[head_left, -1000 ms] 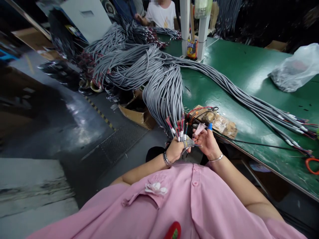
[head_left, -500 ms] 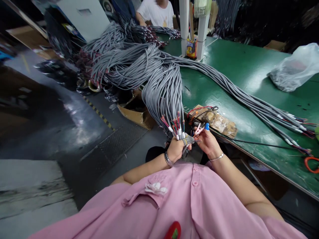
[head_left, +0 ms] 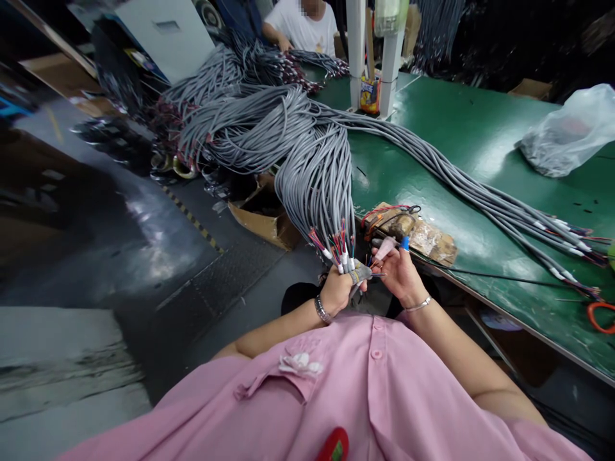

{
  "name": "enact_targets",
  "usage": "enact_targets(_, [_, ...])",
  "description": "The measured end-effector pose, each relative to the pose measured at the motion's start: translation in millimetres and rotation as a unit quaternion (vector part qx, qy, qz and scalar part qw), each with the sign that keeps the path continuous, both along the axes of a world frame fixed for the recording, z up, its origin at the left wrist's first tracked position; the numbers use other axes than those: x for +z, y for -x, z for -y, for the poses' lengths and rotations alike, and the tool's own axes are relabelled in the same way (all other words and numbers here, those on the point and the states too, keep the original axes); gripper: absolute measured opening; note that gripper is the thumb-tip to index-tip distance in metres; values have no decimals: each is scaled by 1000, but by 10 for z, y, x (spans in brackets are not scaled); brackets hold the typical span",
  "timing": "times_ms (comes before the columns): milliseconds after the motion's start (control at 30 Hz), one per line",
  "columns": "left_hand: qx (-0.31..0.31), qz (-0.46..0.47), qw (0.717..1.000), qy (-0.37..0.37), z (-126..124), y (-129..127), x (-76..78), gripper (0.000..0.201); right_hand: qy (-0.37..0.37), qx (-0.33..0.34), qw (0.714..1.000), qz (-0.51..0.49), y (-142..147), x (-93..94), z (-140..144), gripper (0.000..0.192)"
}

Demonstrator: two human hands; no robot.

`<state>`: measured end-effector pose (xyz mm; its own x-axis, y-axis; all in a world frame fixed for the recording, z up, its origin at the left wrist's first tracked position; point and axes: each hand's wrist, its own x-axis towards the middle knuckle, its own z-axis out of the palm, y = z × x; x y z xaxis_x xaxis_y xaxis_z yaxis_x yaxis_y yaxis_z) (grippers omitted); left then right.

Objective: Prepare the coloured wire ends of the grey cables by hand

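Observation:
My left hand [head_left: 337, 289], with a grey covering on its thumb, is closed around a grey cable whose end fans into thin coloured wires. Beside it, my right hand [head_left: 402, 276] wears a blue cover on one fingertip. Its fingers hold a small pale-pink tool [head_left: 385, 248], blurred so that its kind is unclear, near the wire ends. Just beyond my left hand hangs a thick bundle of grey cables [head_left: 319, 173], their white-banded ends showing red, blue and green wires. The cable's lower part is mostly hidden by my hands.
On the green table [head_left: 461, 128] lie a wooden block [head_left: 435, 246] with a device on it, a row of grey cables [head_left: 446, 169], a plastic bag [head_left: 564, 131] and orange-handled scissors [head_left: 600, 317]. A cardboard box [head_left: 269, 221] stands below. A person [head_left: 307, 29] is at the far side.
The pink tool in my right hand has swung and is now blurred; its forked shape no longer shows. My right fingers have shifted slightly. My left hand stays nearly in place.

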<state>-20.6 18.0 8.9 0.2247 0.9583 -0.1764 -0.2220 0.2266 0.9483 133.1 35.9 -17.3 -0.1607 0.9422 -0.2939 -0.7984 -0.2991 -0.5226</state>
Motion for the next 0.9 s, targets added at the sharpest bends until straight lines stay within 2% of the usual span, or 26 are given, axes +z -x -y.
enact_targets(200, [24, 2, 1000, 10, 0, -1, 20, 27, -9, -20, 999, 36, -30, 19, -22, 28])
enact_targets(367, [27, 12, 1000, 4, -23, -51, -23, 27, -19, -40, 998, 40, 18, -1, -10, 29])
enact_targets(533, [38, 3, 999, 15, -30, -76, -67, 24, -5, -17, 1000, 2, 58, -26, -32, 28])
enact_targets(900, [40, -12, 999, -3, -35, -116, -145, 24, 15, -62, 998, -16, 113, -68, -77, 23])
